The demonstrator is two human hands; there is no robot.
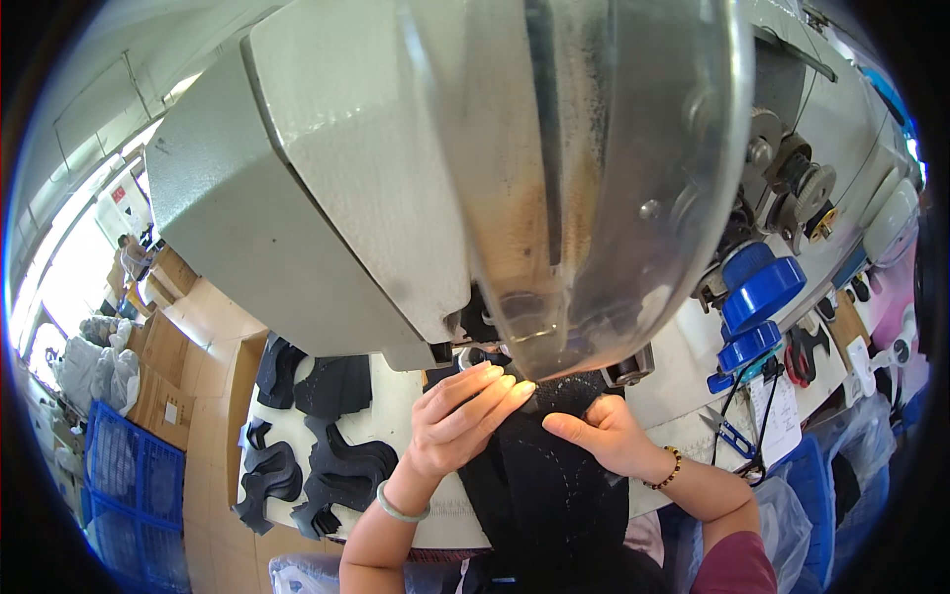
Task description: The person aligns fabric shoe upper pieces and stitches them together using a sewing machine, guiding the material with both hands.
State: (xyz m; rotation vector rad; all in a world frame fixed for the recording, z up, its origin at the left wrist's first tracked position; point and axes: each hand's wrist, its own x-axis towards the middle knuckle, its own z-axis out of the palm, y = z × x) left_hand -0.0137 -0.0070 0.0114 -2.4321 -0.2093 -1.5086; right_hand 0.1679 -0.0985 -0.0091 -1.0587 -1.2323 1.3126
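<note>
Machinery fills the room's view: one grey industrial sewing machine (327, 188) with a clear plastic guard (594, 168) over its needle area. Under it lies one black fabric piece (554, 475), draped toward the person. Left hand (457, 416) presses it flat, fingers extended together; right hand (602, 433) pinches its edge, fingers curled. Feeding evenly, fingertips clear of the needle, looks wise. Two blue thread cones (757, 297) stand right; one stack of black cut pieces (317, 465) left.
</note>
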